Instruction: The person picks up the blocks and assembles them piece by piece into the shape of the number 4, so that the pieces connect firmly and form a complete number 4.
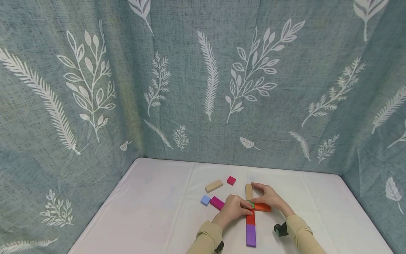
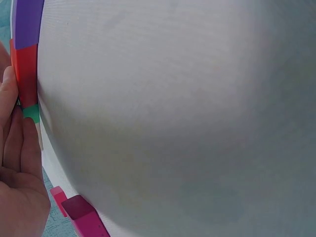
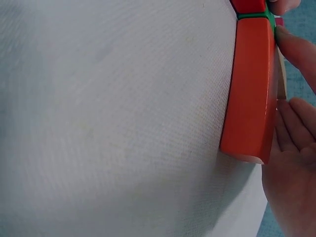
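On the white tabletop, a row of blocks runs away from the body: a purple block (image 1: 251, 235), a red block (image 1: 250, 218), a small green block (image 1: 252, 204) and a natural wood block (image 1: 248, 191). An orange block (image 1: 263, 207) branches rightward from the green one. My left hand (image 1: 233, 208) comes from the left and pinches the green block, its thumb over the red block's end. My right hand (image 1: 269, 196) spreads along the wood block's right side. In the right wrist view its thumb (image 3: 296, 49) touches the green corner, with the fingers (image 3: 295, 121) beyond the orange block.
Left of the row lie a magenta block (image 1: 217, 203), a light blue block (image 1: 205, 200) and another wood block (image 1: 214, 186). A small crimson block (image 1: 231, 180) lies farther back. A leaf-patterned curtain (image 1: 203, 81) surrounds the tabletop (image 1: 152, 211).
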Action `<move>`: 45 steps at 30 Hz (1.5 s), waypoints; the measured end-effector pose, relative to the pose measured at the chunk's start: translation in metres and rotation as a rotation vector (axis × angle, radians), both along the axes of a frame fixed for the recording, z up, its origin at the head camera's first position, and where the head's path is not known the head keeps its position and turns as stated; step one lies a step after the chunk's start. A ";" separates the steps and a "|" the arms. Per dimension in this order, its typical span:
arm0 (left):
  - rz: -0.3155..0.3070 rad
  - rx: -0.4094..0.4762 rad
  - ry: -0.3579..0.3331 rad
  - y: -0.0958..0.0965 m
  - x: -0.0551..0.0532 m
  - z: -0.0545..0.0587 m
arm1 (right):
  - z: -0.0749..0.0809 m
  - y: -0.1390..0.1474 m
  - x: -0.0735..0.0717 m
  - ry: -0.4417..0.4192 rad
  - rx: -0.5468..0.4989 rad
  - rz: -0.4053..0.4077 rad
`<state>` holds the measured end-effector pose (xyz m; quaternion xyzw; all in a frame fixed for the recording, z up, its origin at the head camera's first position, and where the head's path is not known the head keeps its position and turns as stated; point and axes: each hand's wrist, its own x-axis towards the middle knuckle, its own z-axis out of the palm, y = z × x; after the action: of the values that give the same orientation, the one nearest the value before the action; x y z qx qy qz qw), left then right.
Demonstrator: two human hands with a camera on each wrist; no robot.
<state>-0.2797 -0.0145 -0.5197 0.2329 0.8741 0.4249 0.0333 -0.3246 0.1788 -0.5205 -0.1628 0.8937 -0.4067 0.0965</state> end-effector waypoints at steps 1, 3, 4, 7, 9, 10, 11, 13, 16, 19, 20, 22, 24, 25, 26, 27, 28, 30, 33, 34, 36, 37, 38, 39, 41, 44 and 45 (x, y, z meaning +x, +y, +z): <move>0.001 0.000 -0.003 0.000 0.000 -0.001 | 0.000 0.000 0.001 0.000 0.001 -0.002; 0.003 0.001 -0.007 0.001 0.000 -0.002 | 0.000 0.000 0.001 -0.003 0.002 -0.006; 0.003 0.001 -0.008 0.001 0.000 -0.002 | 0.000 0.000 0.002 -0.003 0.004 -0.005; 0.003 0.006 -0.012 0.001 0.000 -0.002 | 0.000 0.000 0.002 -0.009 -0.005 -0.020; 0.001 0.009 -0.016 0.001 0.000 -0.002 | 0.001 0.000 0.003 -0.008 -0.012 -0.028; 0.000 0.010 -0.019 0.001 0.000 -0.003 | 0.001 0.001 0.003 -0.006 -0.017 -0.036; -0.002 0.011 -0.023 0.000 0.000 -0.003 | 0.001 0.001 0.002 -0.003 -0.027 -0.042; -0.004 0.012 -0.028 0.000 0.000 -0.003 | 0.002 0.003 0.002 0.006 -0.045 -0.045; -0.006 0.014 -0.026 0.000 0.000 -0.004 | 0.004 0.005 0.000 0.018 -0.093 -0.030; -0.006 0.013 -0.018 -0.001 0.000 -0.006 | 0.009 0.006 -0.001 0.014 -0.154 -0.018; -0.006 0.012 -0.013 -0.001 0.000 -0.006 | 0.011 0.007 0.000 0.016 -0.169 -0.014; -0.007 0.009 -0.007 -0.001 -0.001 -0.007 | 0.015 0.008 0.000 0.018 -0.194 -0.017; -0.008 0.010 -0.004 -0.001 -0.001 -0.007 | 0.020 0.008 0.001 0.026 -0.209 -0.022; -0.008 0.010 -0.004 -0.001 -0.002 -0.007 | 0.022 0.008 0.001 0.029 -0.222 -0.027; -0.008 0.010 -0.002 -0.001 -0.002 -0.007 | 0.024 0.008 0.001 0.034 -0.231 -0.028; -0.008 0.012 -0.004 -0.001 -0.002 -0.007 | 0.027 0.008 0.002 0.037 -0.242 -0.031; -0.007 0.012 -0.008 -0.001 -0.002 -0.007 | 0.029 0.009 0.002 0.044 -0.246 -0.031; -0.007 0.012 -0.015 -0.001 -0.003 -0.007 | 0.032 0.009 0.003 0.051 -0.262 -0.032; -0.009 0.012 -0.017 -0.001 -0.003 -0.006 | 0.038 0.010 0.005 0.058 -0.274 -0.036; -0.009 0.012 -0.016 -0.001 -0.002 -0.006 | 0.040 0.010 0.006 0.062 -0.275 -0.038; -0.009 0.011 -0.012 -0.001 -0.002 -0.005 | 0.044 0.011 0.008 0.069 -0.276 -0.041; -0.010 0.013 -0.009 -0.001 -0.002 -0.005 | 0.046 0.011 0.009 0.069 -0.279 -0.048; -0.010 0.013 -0.010 -0.001 -0.002 -0.005 | 0.047 0.012 0.010 0.068 -0.285 -0.055; -0.009 0.013 -0.010 -0.001 -0.002 -0.005 | 0.049 0.012 0.012 0.075 -0.288 -0.054; -0.006 0.012 -0.015 -0.001 -0.002 -0.005 | 0.051 0.013 0.015 0.074 -0.301 -0.061; 0.001 0.010 -0.025 0.000 -0.002 -0.005 | 0.053 0.014 0.019 0.080 -0.321 -0.072; 0.002 0.010 -0.027 0.000 -0.002 -0.005 | 0.054 0.015 0.020 0.086 -0.323 -0.072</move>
<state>-0.2813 -0.0147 -0.5242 0.2266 0.8717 0.4323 0.0433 -0.3047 0.1935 -0.4670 -0.1615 0.8252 -0.5411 0.0163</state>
